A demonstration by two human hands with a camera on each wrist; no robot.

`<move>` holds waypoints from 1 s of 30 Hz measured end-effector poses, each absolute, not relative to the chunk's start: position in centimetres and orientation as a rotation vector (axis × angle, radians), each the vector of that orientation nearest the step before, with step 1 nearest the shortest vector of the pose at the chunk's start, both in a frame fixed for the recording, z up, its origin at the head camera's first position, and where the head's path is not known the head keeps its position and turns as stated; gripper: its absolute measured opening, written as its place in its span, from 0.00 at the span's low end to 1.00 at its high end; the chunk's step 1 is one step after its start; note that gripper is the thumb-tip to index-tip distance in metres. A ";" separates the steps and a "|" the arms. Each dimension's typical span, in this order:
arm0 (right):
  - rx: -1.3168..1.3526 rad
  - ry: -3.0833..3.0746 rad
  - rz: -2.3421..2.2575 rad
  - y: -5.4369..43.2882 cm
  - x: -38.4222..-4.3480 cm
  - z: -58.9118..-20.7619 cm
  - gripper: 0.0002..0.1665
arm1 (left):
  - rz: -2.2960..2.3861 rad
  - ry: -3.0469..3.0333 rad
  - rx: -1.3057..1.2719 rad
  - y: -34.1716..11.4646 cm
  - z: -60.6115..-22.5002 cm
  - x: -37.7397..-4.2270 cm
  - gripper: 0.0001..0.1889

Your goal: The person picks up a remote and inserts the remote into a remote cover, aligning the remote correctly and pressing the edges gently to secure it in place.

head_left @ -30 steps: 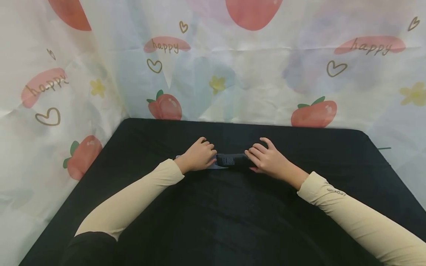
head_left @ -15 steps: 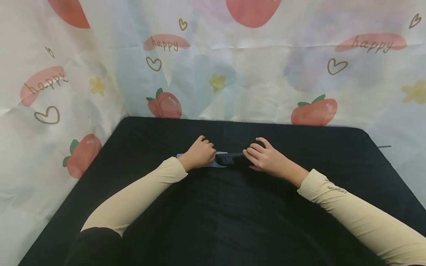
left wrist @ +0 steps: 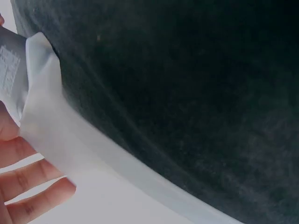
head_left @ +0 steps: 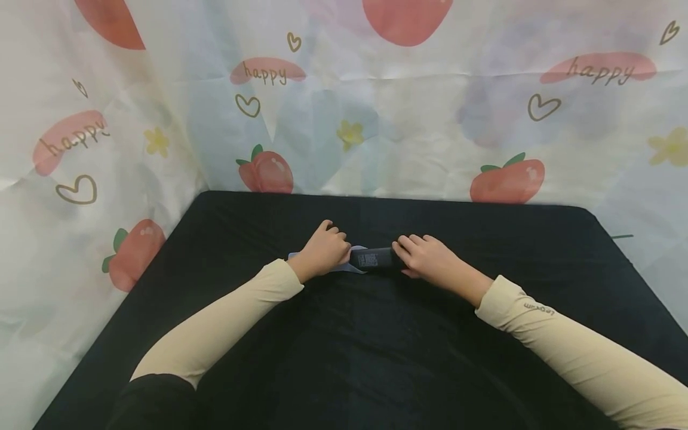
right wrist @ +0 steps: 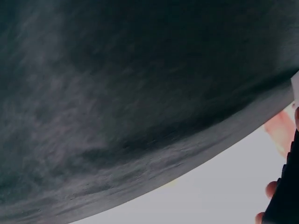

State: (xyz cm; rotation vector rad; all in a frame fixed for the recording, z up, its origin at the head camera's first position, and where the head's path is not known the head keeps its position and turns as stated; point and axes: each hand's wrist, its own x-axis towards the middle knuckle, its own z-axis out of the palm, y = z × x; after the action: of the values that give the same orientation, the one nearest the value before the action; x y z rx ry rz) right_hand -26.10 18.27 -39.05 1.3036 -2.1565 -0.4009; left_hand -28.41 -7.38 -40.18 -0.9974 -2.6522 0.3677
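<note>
Both hands are at one object near the middle of the table in the head view. My left hand (head_left: 324, 251) grips a pale blue, sleeve-like piece (left wrist: 51, 107), which shows on both sides of that hand. Out of its curved right end comes a dark, flat-looking piece (head_left: 372, 259) with a printed square label. My right hand (head_left: 427, 257) holds the other end of this dark piece, fingers over the top and thumb below. In the right wrist view, a black ridged edge (right wrist: 286, 191) shows with fingertips behind it. What the dark piece is, I cannot tell.
A black cloth covers the table (head_left: 365, 358). Its far edge meets a pale curtain (head_left: 408, 137) printed with peaches, hearts and words, which also runs down the left side.
My right index finger, raised before, has come down beside the other fingers on the dark piece. Both hands stay close to where they were, the left slightly further right.
</note>
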 end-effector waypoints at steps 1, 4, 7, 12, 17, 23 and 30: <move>1.293 -2.179 -0.403 18.1 -26.0 -39.0 0.35 | 0.372 -2.641 -1.006 -7.4 -40.2 -28.4 0.15; 1.274 -2.239 -0.391 17.7 -25.9 -39.1 0.35 | 0.386 -2.660 -1.045 -7.6 -40.0 -28.3 0.15; 1.278 -2.296 -0.324 17.4 -26.2 -39.5 0.33 | 0.383 -2.771 -1.088 -8.0 -39.9 -28.3 0.20; 1.274 -2.369 -0.112 17.5 -26.7 -40.3 0.31 | 0.343 -2.907 -1.141 -8.8 -39.7 -28.5 0.37; 1.255 -2.365 0.025 17.7 -26.7 -40.4 0.30 | 0.259 -2.842 -1.168 -9.3 -39.9 -28.4 0.38; 1.234 -2.315 0.177 17.8 -25.8 -39.6 0.31 | 0.070 -2.667 -1.140 -9.8 -39.5 -27.5 0.34; 1.319 -2.140 0.259 18.9 -25.3 -38.3 0.30 | -0.185 -2.644 -1.229 -10.0 -37.2 -26.4 0.35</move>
State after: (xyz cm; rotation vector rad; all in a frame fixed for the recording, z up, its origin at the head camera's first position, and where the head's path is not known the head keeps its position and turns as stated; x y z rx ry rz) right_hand -25.27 18.85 -38.29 1.3187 -2.1401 0.2593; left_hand -26.44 -10.01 -37.20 -1.2292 -2.6440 -0.1847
